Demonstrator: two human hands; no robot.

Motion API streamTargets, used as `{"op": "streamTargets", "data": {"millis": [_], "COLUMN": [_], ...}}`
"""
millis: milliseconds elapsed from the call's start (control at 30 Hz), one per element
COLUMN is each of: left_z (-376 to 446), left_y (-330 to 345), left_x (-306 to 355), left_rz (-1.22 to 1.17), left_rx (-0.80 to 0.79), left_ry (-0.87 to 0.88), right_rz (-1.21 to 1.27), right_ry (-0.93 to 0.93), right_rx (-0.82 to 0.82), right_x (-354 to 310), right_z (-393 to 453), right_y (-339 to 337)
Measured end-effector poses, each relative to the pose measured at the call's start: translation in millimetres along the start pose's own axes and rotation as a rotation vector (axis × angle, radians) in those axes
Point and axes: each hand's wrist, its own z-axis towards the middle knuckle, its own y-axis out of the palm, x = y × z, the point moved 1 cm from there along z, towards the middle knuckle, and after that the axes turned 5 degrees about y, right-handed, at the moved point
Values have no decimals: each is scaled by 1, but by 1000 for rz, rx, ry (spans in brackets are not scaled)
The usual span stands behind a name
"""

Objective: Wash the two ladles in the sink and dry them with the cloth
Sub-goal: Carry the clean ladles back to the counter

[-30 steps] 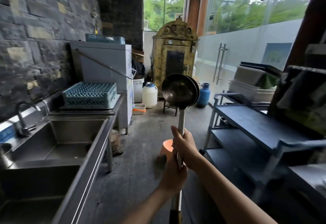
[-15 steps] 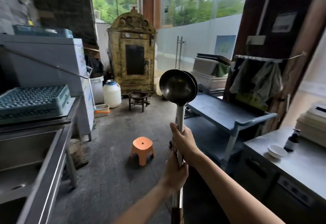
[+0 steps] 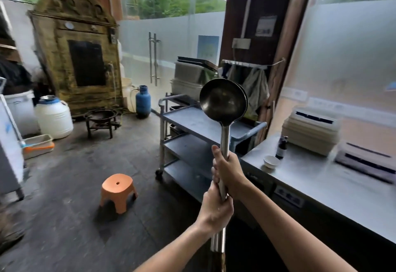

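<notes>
Two steel ladles [image 3: 223, 100] are held upright together, bowls nested one behind the other, handles side by side. My right hand [image 3: 227, 172] is closed around the handles higher up. My left hand [image 3: 216, 208] grips them just below it. Cloths [image 3: 255, 88] hang from a rail on the wooden post, behind the bowls. The sink is out of view.
A grey three-shelf trolley [image 3: 192, 121] stands just beyond the ladles. A steel counter [image 3: 321, 183] at right carries a small white bowl [image 3: 271, 161], a dark bottle [image 3: 281, 147] and stacked trays. An orange stool [image 3: 117, 192] sits on the floor at left, with a burner stand, white drum and blue gas cylinder behind.
The view has swung right: the sink and crate have left the frame, and the counter and hanging cloths have come in. Both hands keep the same grip on the ladles.
</notes>
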Motion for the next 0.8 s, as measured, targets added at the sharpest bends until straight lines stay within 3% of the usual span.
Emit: {"op": "streamTargets", "data": {"millis": [467, 800], "left_z": [-1, -2], "left_y": [103, 213], "left_x": [14, 33], "left_rz": [-51, -66], "left_rx": [-407, -570], "left_ry": [26, 22], "right_rz": [27, 60], "right_ry": [63, 78], "right_rx": [318, 459], "right_x": [2, -1], "right_z": [-41, -74], "right_y": [-121, -236]}}
